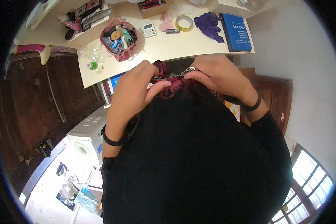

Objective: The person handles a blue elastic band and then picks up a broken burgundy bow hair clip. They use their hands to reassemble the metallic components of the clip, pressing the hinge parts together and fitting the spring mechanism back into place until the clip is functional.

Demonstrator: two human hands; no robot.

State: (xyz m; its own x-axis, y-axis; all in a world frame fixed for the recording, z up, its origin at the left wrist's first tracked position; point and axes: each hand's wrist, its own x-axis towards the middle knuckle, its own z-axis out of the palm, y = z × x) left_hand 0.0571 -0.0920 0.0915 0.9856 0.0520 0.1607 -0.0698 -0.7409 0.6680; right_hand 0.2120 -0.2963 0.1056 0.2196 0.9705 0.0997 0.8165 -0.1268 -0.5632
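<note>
Just in front of the desk edge, both my hands are close together over a bunched dark red fabric piece [172,88]. My left hand [135,84] is closed on it, thumb pressed against the cloth. My right hand [219,75] is pinched around a thin silver metal strand [183,72], which runs between the hands and has a small silver clasp at its right end. Whether the strand is a chain or a zipper part I cannot make out. My palms hide some of the fabric. Black clothing [194,156] fills the space below my hands.
The cream desk [153,51] carries a pink basket of small items [119,58], a white calculator [149,29], a tape roll [184,23], purple cloth [208,27] and a blue folder [236,33]. An open drawer [105,94] juts out at left. A wooden chair [276,93] stands at right.
</note>
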